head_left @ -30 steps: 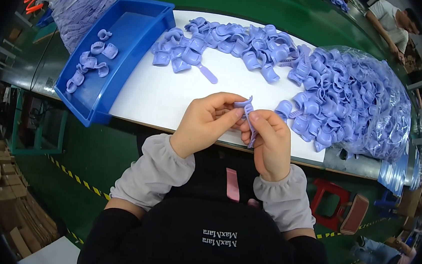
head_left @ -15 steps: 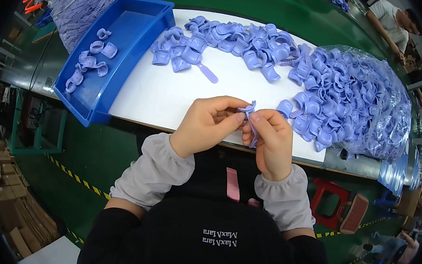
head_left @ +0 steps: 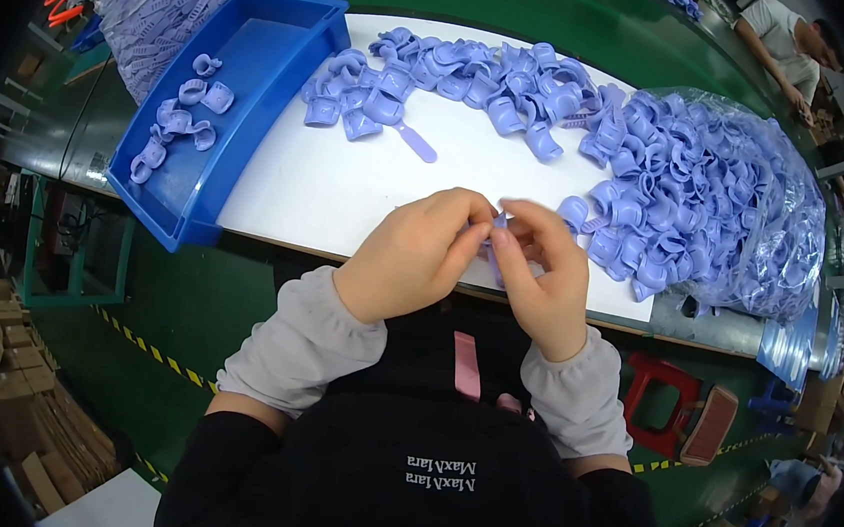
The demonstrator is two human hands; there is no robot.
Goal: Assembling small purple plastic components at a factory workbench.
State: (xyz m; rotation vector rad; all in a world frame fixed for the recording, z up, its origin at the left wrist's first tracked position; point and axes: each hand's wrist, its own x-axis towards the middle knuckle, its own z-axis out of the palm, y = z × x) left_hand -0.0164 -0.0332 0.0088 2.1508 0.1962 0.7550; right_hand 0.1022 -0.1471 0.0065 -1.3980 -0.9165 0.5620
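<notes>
Over the front edge of the white board, my left hand (head_left: pixel 407 257) and my right hand (head_left: pixel 549 280) meet, fingertips pinched on one small purple plastic strap piece (head_left: pixel 496 252). Most of that piece is hidden behind the fingers. Beyond my hands, a row of purple curved plastic pieces (head_left: pixel 459 71) lies along the board's far side. One of them has a flat strap (head_left: pixel 417 144) pointing toward me. Nearest my right hand, a few loose curved pieces (head_left: pixel 573 213) sit beside the large heap.
A blue tray (head_left: pixel 287 81) at the left holds several curved pieces. Behind it stands a clear bag of flat purple straps (head_left: pixel 162 25). At the right, a heap of curved pieces (head_left: pixel 690 187) spills from a clear bag (head_left: pixel 796 236). A red stool (head_left: pixel 656 404) stands below; a person (head_left: pixel 782 44) sits far right.
My fingers have closed in around the strap piece, so less of it shows. The right hand's fingers have shifted up and inward. The pieces on the board look unmoved.
</notes>
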